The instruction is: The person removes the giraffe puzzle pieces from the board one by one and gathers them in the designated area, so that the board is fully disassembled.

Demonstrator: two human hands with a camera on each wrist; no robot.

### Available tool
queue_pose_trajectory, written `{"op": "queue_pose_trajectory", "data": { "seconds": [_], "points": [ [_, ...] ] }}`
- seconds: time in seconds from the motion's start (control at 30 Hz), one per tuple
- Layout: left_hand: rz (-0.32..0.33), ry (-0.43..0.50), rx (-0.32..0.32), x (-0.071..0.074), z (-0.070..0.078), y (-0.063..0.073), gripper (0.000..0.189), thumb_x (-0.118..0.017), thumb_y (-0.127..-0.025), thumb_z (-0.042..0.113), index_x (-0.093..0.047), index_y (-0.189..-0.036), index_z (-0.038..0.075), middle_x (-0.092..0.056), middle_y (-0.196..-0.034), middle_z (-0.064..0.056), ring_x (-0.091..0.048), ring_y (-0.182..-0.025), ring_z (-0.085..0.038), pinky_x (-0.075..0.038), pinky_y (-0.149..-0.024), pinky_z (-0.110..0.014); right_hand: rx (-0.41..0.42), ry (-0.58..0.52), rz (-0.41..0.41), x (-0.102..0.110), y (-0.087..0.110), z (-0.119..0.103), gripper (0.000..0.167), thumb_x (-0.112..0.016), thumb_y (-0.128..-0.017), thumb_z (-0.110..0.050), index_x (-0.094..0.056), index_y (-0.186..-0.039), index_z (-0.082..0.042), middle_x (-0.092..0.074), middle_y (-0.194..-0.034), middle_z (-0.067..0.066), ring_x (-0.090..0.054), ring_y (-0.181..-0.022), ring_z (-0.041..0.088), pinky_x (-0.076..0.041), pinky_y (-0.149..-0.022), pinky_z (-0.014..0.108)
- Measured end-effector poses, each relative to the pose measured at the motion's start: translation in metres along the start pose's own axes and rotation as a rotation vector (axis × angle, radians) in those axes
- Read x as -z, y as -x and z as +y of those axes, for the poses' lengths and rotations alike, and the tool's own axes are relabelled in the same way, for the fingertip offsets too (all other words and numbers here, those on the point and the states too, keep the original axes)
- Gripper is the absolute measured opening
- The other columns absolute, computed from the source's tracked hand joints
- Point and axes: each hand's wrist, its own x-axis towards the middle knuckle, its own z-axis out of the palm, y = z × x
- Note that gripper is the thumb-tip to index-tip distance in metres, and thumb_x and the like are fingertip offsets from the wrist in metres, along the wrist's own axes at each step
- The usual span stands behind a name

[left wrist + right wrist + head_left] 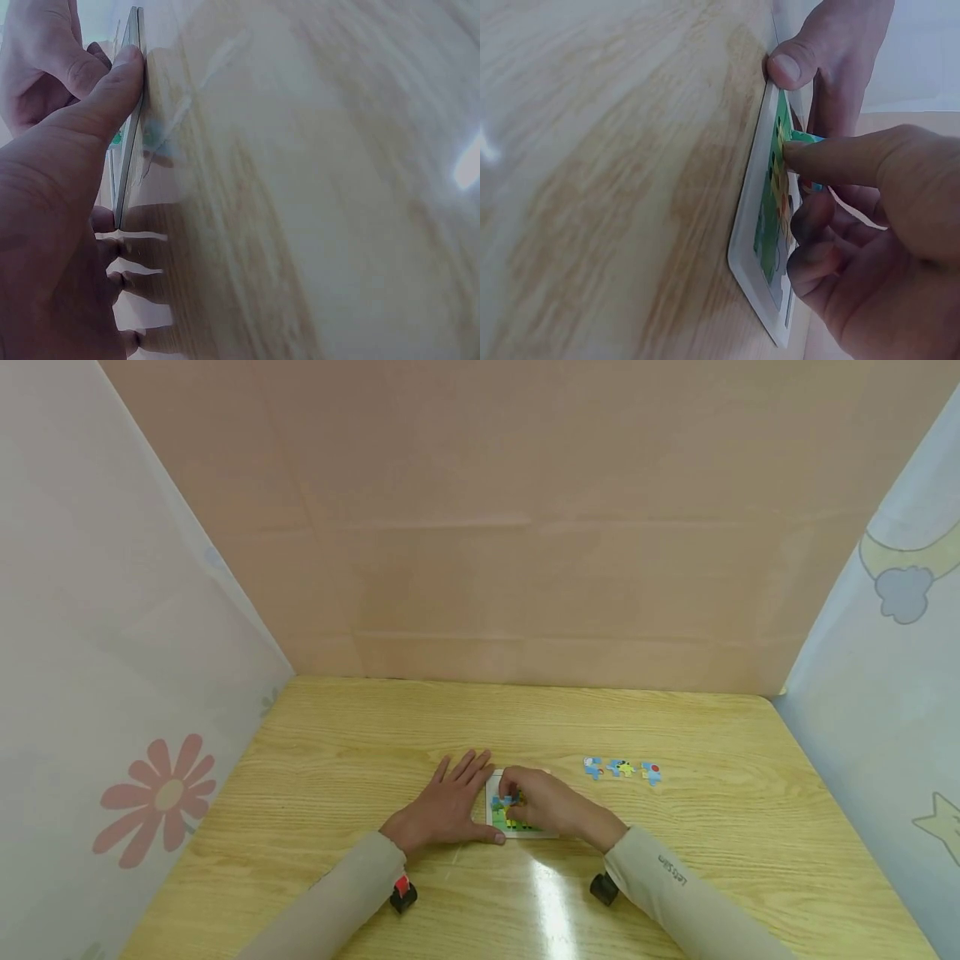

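A small jigsaw puzzle tray (489,802) with a pale border lies on the table, part of its green and yellow picture showing. My left hand (448,810) lies spread at its left side, the thumb on the near edge and the fingers straight along the tabletop. Over the tray, my right hand (551,802) pinches a puzzle piece (806,137) with green and blue on it, close against the picture. In the right wrist view the thumb presses on the piece and curled fingers cover much of the tray's far side.
To the right of the tray lie three loose blue puzzle pieces, a left one (592,767), a middle one with yellow (622,767) and a right one with a red spot (651,772). The wooden table (720,860) meets patterned side walls and a plain brown back panel (525,568).
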Motion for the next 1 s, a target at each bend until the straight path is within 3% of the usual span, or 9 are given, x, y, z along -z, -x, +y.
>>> {"op": "queue_pose_trajectory", "data": {
  "seconds": [0.27, 0.53, 0.7, 1.0],
  "points": [
    [-0.010, -0.002, -0.004, -0.0005, -0.0014, 0.0000, 0.114, -0.065, -0.089, 0.080, -0.024, -0.171, 0.013, -0.012, -0.182, -0.004, -0.010, -0.170, -0.031, -0.010, -0.135, -0.064, 0.037, 0.012, -0.050, 0.0007, -0.0005, 0.0012, 0.008, -0.076, -0.099, -0.011, -0.073, -0.106, -0.013, -0.072, -0.100, -0.004, -0.061, -0.086, 0.001, -0.054, -0.076, 0.024],
    [-0.038, 0.024, -0.006, 0.0001, -0.0039, -0.0012, 0.096, -0.050, -0.103, 0.071, -0.021, -0.172, 0.011, -0.007, -0.183, -0.005, -0.004, -0.171, -0.030, -0.006, -0.136, -0.064, 0.045, 0.027, -0.052, 0.0018, -0.0010, 0.0014, 0.007, -0.073, -0.101, -0.012, -0.074, -0.107, -0.012, -0.073, -0.103, -0.002, -0.064, -0.090, 0.003, -0.055, -0.078, 0.024],
    [-0.044, 0.010, 0.006, 0.0008, -0.0046, -0.0021, 0.095, -0.050, -0.103, 0.070, -0.021, -0.172, 0.010, -0.007, -0.183, -0.005, -0.004, -0.171, -0.029, -0.007, -0.136, -0.063, 0.069, 0.026, -0.043, 0.0011, -0.0013, 0.0020, 0.007, -0.071, -0.102, -0.012, -0.073, -0.109, -0.012, -0.074, -0.105, -0.002, -0.065, -0.092, 0.003, -0.056, -0.079, 0.024],
    [-0.048, 0.040, 0.008, 0.0020, -0.0045, -0.0030, 0.096, -0.052, -0.103, 0.071, -0.022, -0.172, 0.011, -0.007, -0.183, -0.005, -0.004, -0.171, -0.030, -0.006, -0.136, -0.064, -0.021, -0.175, -0.053, 0.0036, 0.0017, 0.0042, 0.017, -0.057, -0.111, -0.017, -0.073, -0.115, -0.014, -0.072, -0.095, -0.002, -0.059, -0.076, 0.004, -0.054, -0.069, 0.023]
  ]
}}
